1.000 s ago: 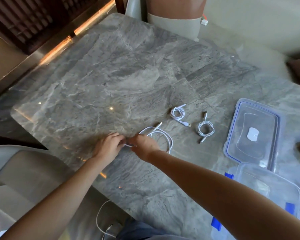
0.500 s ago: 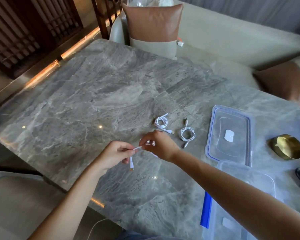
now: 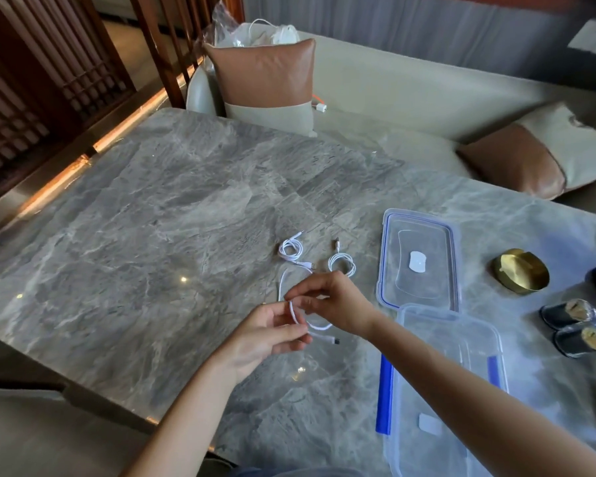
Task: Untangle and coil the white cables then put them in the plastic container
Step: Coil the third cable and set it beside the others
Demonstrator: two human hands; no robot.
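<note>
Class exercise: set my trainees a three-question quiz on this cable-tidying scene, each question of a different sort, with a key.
1. True or false: the clear rectangular plastic lid is clipped onto the clear plastic container with blue clips.
2. What do the left hand and right hand grip between them? A scissors; B a loose white cable; C tape.
3. How many coiled white cables lie on the grey marble table beyond the hands?
Key: 1 false, the lid lies flat on the table, off the container; 2 B; 3 two.
</note>
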